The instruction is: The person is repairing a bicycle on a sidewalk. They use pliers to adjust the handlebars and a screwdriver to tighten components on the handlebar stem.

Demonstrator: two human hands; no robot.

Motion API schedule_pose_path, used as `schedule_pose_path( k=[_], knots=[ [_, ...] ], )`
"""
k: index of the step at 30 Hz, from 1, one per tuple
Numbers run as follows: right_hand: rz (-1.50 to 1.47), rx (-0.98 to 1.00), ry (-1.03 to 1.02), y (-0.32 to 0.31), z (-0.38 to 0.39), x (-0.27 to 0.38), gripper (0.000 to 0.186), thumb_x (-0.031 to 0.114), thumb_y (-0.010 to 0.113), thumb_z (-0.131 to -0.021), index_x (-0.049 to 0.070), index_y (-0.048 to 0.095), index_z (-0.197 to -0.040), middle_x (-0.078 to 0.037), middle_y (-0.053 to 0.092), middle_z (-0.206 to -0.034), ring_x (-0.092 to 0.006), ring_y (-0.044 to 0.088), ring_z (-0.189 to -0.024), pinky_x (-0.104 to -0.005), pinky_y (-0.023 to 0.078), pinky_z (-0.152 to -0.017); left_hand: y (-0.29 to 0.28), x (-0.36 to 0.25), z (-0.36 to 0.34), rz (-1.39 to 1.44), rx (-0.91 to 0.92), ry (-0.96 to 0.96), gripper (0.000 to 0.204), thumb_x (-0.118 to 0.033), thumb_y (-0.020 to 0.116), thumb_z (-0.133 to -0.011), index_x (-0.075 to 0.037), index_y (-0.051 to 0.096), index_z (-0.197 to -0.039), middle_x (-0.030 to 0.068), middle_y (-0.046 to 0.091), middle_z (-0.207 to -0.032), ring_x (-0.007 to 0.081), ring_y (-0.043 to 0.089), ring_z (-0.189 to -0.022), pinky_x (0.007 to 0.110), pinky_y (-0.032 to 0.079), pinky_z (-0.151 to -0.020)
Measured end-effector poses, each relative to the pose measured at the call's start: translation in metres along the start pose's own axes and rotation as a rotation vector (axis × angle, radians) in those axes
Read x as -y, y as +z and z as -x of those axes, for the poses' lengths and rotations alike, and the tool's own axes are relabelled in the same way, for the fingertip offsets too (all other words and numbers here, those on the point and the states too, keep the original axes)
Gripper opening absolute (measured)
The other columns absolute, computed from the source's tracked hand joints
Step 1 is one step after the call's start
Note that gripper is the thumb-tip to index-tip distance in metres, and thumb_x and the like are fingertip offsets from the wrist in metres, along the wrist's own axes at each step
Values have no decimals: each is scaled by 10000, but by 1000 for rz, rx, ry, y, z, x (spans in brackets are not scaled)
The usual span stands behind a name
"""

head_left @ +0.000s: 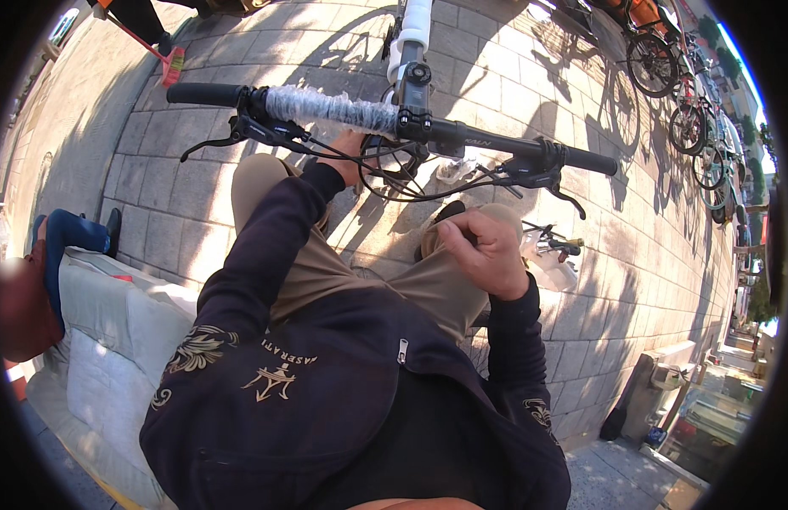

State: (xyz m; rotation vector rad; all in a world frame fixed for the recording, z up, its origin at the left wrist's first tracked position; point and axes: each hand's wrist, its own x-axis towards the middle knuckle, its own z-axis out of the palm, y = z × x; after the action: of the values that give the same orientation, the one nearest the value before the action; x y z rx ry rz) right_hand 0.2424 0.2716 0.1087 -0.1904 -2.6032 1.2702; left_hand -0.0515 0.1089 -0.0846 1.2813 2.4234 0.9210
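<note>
A bike handlebar goes across the upper middle of the frame. It is black, with a black rubber grip on its left end and another on its right end. Clear plastic wrap is wound around the left part of the bar. A brake lever hangs near each grip, and thin black cables loop down below the middle. White foam covers part of the bike frame at the top of the picture.

The left hand is just below the wrapped part, near the cables. Its fingers are hidden, so I cannot tell how they sit or what they hold.

The right hand is right of the middle, over the tan trousers. Its fingers curl in, with the thumb close to them. I cannot tell if they pinch anything.

Just right of that hand, some small tools lie low down, too small to name. A pale sofa fills the lower left, near a person in blue trousers. A red broom is at the upper left. Parked bicycles line the upper right.
</note>
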Motion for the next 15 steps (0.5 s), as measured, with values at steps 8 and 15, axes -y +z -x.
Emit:
schedule_pose_path(
  k=[8,15],
  knots=[
    [739,-294,-442,-41,-71,53,373,170,810,-899,67,716,-1245,-81,697,-1106,-276,659,-1062,-444,486,-972,26,3,27,-98,-160,-37,706,-352,766,-885,3,537,-1451,244,559,-1452,440,506,-1361,521,439,-1153],
    [822,-160,-341,-16,-91,27,587,255,842,-846,96,608,-1360,-89,631,-1061,-292,618,-1026,-449,447,-976,-31,-58,93,103,67,-246,685,-304,815,-929,-19,543,-1490,176,638,-1328,324,619,-1218,445,509,-1043]
  ],
)
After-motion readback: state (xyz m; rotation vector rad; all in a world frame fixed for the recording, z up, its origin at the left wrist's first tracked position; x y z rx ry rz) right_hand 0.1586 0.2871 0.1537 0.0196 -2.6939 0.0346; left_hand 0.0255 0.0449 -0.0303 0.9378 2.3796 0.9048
